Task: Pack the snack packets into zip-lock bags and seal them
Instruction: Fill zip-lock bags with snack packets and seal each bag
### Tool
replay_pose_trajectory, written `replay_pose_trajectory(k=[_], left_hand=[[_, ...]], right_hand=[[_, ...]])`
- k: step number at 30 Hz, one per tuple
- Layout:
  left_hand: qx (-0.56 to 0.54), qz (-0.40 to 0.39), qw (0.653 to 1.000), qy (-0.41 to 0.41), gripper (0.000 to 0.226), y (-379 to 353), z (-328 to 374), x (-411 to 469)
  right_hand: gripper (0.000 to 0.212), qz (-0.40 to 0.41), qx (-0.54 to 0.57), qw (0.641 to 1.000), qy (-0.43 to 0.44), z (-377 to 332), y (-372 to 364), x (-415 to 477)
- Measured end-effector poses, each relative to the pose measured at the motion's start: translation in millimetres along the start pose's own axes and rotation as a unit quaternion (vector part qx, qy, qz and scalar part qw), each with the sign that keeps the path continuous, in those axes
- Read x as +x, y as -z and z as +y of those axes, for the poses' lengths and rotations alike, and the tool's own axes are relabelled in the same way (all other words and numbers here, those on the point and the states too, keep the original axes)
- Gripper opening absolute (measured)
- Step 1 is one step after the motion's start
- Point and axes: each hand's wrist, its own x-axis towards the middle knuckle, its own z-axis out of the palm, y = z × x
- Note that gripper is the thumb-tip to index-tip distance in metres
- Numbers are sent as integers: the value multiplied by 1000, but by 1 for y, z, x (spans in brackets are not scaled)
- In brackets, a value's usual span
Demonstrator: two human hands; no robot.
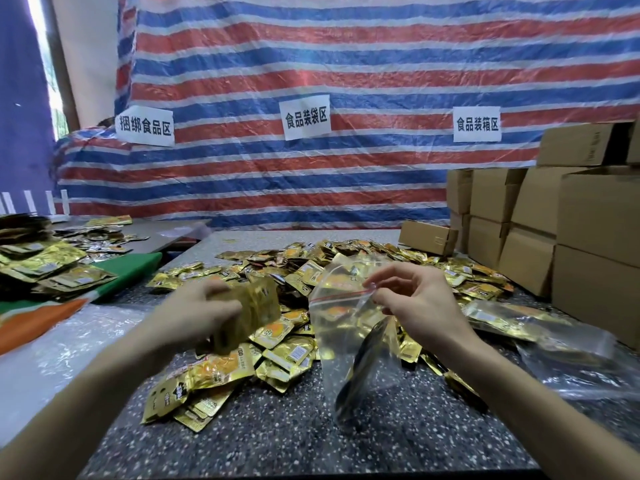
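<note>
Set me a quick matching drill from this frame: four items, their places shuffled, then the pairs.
Items
1. packet stack
2. zip-lock bag
3. cardboard boxes
4. loose packets

Places
a. stacked on the right of the table
b. gripped in the left hand
c. heaped in the middle
d. pinched near its red strip by the right hand

Pairs: 1-b, 2-d, 3-a, 4-c

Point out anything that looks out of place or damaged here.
Nothing looks damaged. The snack packets lie in a loose, sprawling heap on the table; the zip-lock bag pinched by the right hand hangs tilted.
</note>
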Motion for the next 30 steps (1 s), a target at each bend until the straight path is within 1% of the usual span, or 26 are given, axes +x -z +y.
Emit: replay_pose_trajectory(k=[2,4,7,10,12,15,16,18,19,20,22,24,25,26,28,30], left_hand=[[-61,65,993,-83,13,10,22,-9],[-107,93,977,-158,18,8,43,-19],[-72,89,959,-259,20,-12,69,-27],[9,81,946,-313,17,-39,85,-23],[70,81,947,-303,19,-54,89,-14],[133,26,962,-237,28,-70,87,-2],[162,13,960,-227,27,-73,85,1],[253,20,940,-228,26,-77,79,5],[291,33,927,-233,33,-79,76,5],[310,45,920,-237,45,-80,73,4],[321,56,915,-239,67,-79,70,1],[316,47,917,-238,80,-73,64,-3],[312,30,920,-237,79,-69,61,-6],[309,4,922,-234,74,-65,57,-8],[301,-46,927,-218,52,-60,51,-11],[274,-39,938,-210,25,-55,47,-10]], right_hand=[[29,-8,-3,1000,5,-2,-2,-1],[30,-12,-4,1000,11,-5,-5,-1],[29,-17,-6,999,29,-8,-10,-3],[29,-16,-15,998,52,-11,-14,-6],[30,-12,-23,998,63,-13,-15,-7],[26,-6,-21,998,66,-13,-12,-7],[25,-1,-17,998,63,-13,-11,-7],[25,7,-18,998,61,-13,-9,-7],[26,8,-22,998,61,-13,-8,-8],[27,10,-26,998,61,-13,-7,-8],[27,16,-29,998,59,-13,-6,-8],[26,25,-26,998,55,-10,-4,-8],[26,30,-26,998,55,-9,-3,-7],[25,36,-28,997,57,-7,-2,-6],[22,43,-28,997,60,-3,0,-4],[21,46,-47,996,64,-1,1,-2]])
